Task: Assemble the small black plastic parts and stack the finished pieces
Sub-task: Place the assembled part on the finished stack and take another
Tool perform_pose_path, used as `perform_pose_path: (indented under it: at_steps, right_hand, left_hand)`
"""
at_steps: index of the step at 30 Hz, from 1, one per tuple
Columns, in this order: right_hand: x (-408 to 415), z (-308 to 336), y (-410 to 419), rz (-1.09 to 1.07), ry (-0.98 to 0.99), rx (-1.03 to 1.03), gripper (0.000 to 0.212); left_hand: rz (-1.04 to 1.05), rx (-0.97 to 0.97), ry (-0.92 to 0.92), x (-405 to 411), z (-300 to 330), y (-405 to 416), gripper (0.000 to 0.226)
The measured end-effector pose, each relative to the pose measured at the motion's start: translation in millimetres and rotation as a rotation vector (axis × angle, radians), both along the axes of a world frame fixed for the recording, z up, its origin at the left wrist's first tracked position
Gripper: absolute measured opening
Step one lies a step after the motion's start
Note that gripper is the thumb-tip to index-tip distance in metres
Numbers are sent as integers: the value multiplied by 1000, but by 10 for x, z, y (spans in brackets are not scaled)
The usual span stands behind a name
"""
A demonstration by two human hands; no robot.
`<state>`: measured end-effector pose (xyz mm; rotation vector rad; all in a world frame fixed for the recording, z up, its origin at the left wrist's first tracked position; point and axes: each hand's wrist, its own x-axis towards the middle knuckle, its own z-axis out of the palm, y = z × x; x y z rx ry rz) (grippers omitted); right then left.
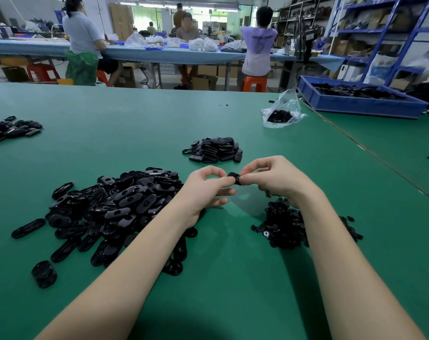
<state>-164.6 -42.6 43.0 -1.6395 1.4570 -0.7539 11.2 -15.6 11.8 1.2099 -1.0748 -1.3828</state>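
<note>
From the head camera we see two bare hands held up over a green table (233,119). The left hand (206,186) and the right hand (272,179) meet in the middle. Both pinch one small black part (234,178) between thumb and fingers, so each hand is grasping it. The part is up off the table, between the two hands.

On the near left lies a big heap of long oval black pieces (115,207). Some lie loose around its edge. On the near right, partly under the right arm, lies a heap of tiny black bits (284,227). Past the hands, farther away, sits a smaller pile of black pieces (214,149) that lie on each other. We cannot tell if they are done.

At the far left edge is one more dark pile (11,128). At the far right a clear plastic bag (282,111) holds black bits. Beside it stands a blue tray (355,104) with dark parts inside.

Far behind, people sit at another long table.
</note>
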Motion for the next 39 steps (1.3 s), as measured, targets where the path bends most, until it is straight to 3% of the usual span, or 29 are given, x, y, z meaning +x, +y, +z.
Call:
perform_pose_path:
  at_steps: [6, 13, 23, 39]
  right_hand:
    - [8, -27, -23, -37, 1, 10, 7]
    - [-7, -48, -17, -37, -5, 41, 30]
    - [12, -68, -28, 27, -95, 52, 15]
    - [101, -156, -77, -8, -8, -83, 13]
  left_hand:
    - [-21, -63, -69, 0, 10, 28, 17]
    - [-39, -75, -112, 53, 21, 20, 21]
    - [-20, -15, 107, 32, 40, 10, 14]
    - [81, -43, -73, -10, 28, 23, 17]
